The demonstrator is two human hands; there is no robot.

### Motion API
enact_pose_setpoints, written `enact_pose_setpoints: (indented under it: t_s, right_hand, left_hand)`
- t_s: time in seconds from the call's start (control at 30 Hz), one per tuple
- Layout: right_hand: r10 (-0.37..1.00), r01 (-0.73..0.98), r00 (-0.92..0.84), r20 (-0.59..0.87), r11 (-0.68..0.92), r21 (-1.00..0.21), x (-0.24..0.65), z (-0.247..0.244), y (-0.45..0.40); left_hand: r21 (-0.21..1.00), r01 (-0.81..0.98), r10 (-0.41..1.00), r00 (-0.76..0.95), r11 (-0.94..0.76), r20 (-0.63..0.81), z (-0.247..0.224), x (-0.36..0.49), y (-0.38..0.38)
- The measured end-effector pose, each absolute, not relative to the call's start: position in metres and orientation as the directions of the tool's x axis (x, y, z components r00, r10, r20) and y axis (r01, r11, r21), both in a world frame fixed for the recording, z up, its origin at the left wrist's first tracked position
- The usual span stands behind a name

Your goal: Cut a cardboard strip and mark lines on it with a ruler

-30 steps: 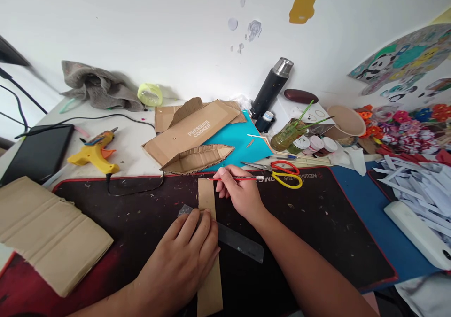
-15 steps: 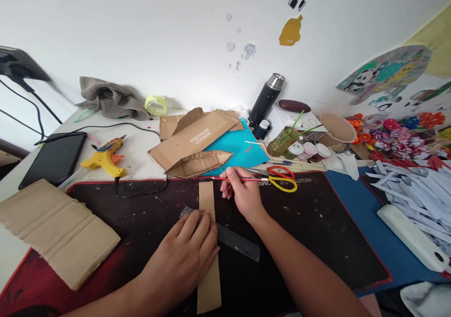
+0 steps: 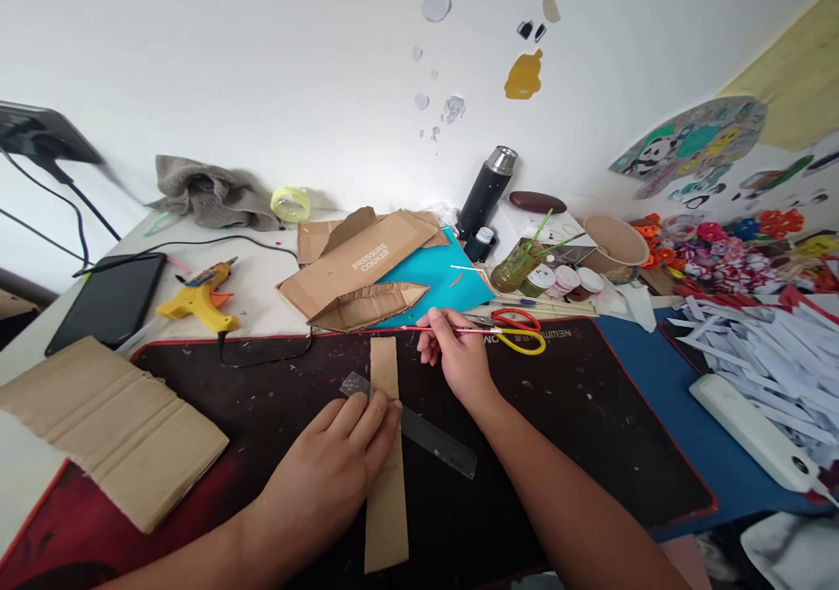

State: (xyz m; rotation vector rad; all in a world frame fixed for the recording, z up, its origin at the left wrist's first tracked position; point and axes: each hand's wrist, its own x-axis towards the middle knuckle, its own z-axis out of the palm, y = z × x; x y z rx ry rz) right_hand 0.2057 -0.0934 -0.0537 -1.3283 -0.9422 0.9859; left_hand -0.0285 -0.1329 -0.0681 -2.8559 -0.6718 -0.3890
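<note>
My left hand (image 3: pixel 334 454) presses its bent fingertips onto a clear ruler (image 3: pixel 439 441). The ruler crosses a narrow brown cardboard strip (image 3: pixel 385 524) at a slant, and part of both is covered by those fingers. Between thumb and fingers of my right hand (image 3: pixel 459 367) is a thin red pencil (image 3: pixel 474 329), held almost level above the mat's far edge, apart from the strip. Scissors (image 3: pixel 524 332) with red and yellow handles lie just beyond that hand. A boat-shaped cardboard piece (image 3: pixel 367 307) rests behind the strip.
A dark mat (image 3: pixel 564 450) lies under the work. To the left are folded cardboard (image 3: pixel 118 428), a yellow glue gun (image 3: pixel 203 297) with its cord, and a black tablet-like device (image 3: pixel 124 297). Behind stand a black flask (image 3: pixel 485 192) and paint jars (image 3: pixel 564 280); paper strips (image 3: pixel 760 354) heap at right.
The view has tilted and shifted slightly. Both hands keep their holds, the left on the ruler and the right around the pencil; the strip has hardly moved.
</note>
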Motion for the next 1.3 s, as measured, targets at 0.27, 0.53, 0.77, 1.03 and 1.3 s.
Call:
enact_pose_setpoints:
  t_s: [0.27, 0.53, 0.77, 1.03, 1.3]
  right_hand:
    - [0.947, -0.028, 0.322, 0.005, 0.015, -0.999, 0.207, -0.051, -0.095]
    - [0.951, -0.039, 0.308, -0.008, 0.005, -0.999, 0.207, -0.053, -0.095]
    - [0.957, -0.033, 0.29, -0.012, -0.002, -0.999, 0.207, -0.053, -0.096]
    - [0.961, -0.041, 0.277, -0.013, -0.002, -0.999, 0.206, -0.052, -0.096]
    - [0.965, -0.039, 0.259, -0.041, -0.032, -0.999, 0.206, -0.051, -0.098]
  left_hand:
    - [-0.076, 0.503, 0.448, 0.821, -0.861, 0.354, -0.068, -0.022, -0.13]
    - [-0.044, 0.521, 0.468, 0.797, -0.852, 0.381, -0.061, -0.018, -0.127]
    - [-0.027, 0.484, 0.425, 0.791, -0.875, 0.44, -0.054, -0.021, -0.117]
    - [-0.025, 0.508, 0.454, 0.79, -0.861, 0.413, -0.055, -0.025, -0.098]
    - [-0.042, 0.493, 0.436, 0.804, -0.869, 0.405, -0.052, -0.026, -0.101]
